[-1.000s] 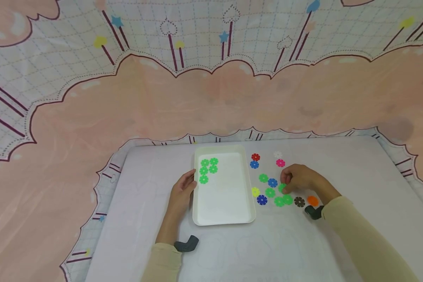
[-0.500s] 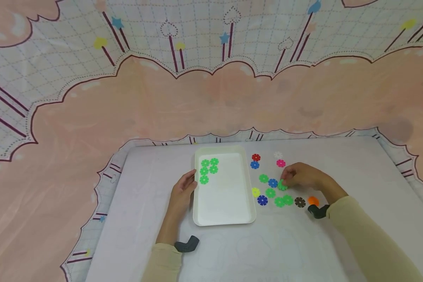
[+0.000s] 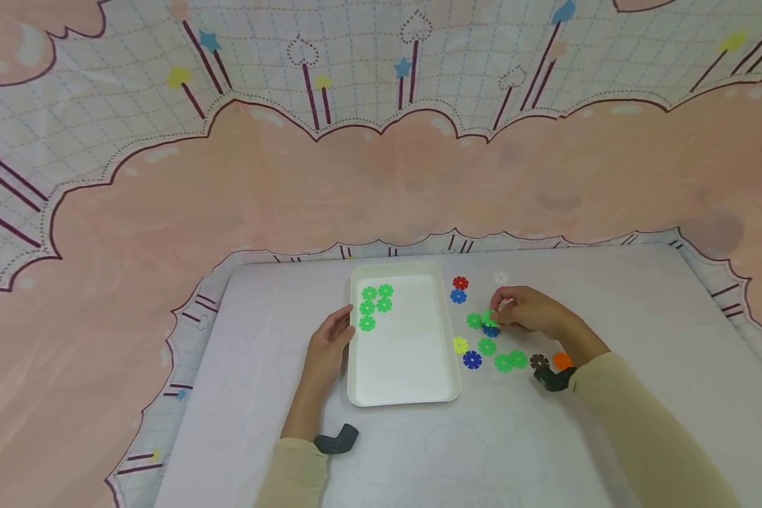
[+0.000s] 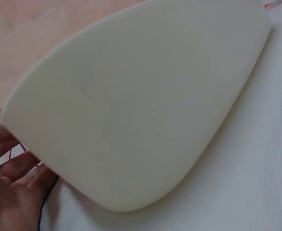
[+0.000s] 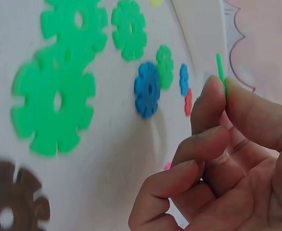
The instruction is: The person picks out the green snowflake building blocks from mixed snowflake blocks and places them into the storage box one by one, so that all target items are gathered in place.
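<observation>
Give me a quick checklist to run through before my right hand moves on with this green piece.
1. Green piece secure in your right hand: ok, pinched at the fingertips.
2. Held piece apart from the blue piece it overlaps in the head view: ok, the right wrist view shows a gap.
3. Left hand at the tray: ok, it touches the left edge.
4. Left hand's hold firm: cannot tell from these views.
5. Tray holding one colour only: ok, its five pieces are all green.
6. All green pieces in the tray: not ok; besides the held one, four others lie on the table.
</observation>
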The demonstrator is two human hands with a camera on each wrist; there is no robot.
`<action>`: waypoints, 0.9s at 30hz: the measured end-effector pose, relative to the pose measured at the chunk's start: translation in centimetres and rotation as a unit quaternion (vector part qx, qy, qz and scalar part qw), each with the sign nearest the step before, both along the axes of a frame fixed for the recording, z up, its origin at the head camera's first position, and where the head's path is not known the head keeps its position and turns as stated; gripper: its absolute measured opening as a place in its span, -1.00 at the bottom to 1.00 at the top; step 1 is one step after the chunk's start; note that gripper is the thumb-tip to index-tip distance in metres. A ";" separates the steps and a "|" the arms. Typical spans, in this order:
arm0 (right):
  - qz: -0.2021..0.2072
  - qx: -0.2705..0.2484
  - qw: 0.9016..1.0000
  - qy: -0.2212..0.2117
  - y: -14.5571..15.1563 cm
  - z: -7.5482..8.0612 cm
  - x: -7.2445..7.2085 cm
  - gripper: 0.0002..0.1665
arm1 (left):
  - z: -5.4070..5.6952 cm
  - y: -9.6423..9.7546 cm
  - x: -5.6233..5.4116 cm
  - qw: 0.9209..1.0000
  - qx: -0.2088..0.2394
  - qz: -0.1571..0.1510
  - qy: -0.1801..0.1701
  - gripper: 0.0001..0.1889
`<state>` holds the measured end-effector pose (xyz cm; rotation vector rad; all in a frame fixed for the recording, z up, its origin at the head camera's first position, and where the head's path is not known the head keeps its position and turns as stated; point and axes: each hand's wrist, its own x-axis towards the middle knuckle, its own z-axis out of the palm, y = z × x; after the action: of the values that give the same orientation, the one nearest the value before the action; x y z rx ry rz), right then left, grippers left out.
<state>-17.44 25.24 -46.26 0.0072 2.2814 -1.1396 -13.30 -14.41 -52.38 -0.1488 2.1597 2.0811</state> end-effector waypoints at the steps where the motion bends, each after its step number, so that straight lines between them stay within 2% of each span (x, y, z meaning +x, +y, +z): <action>1: 0.000 0.000 1.000 0.002 -0.2 -0.1 0.0 -0.76 | 0.0 0.0 0.0 1.000 -0.002 0.000 0.001 -0.55; 10: 0.002 -0.022 1.000 0.009 -2.9 0.8 -0.5 -0.75 | 0.1 0.0 0.1 1.000 -0.014 0.003 -0.002 -0.57; 16: -0.020 -0.049 0.999 -0.001 -4.7 1.5 -1.1 -0.74 | -0.1 0.0 0.0 1.000 -0.001 0.001 -0.001 -0.57; 27: -0.044 -0.096 0.994 -0.018 -8.9 2.7 -2.3 -0.75 | 0.2 0.1 0.1 1.000 -0.011 0.005 -0.001 -0.56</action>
<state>-19.72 16.38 -43.54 0.0547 2.1509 -1.3891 -13.18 -14.33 -52.15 -0.1629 2.1853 2.0621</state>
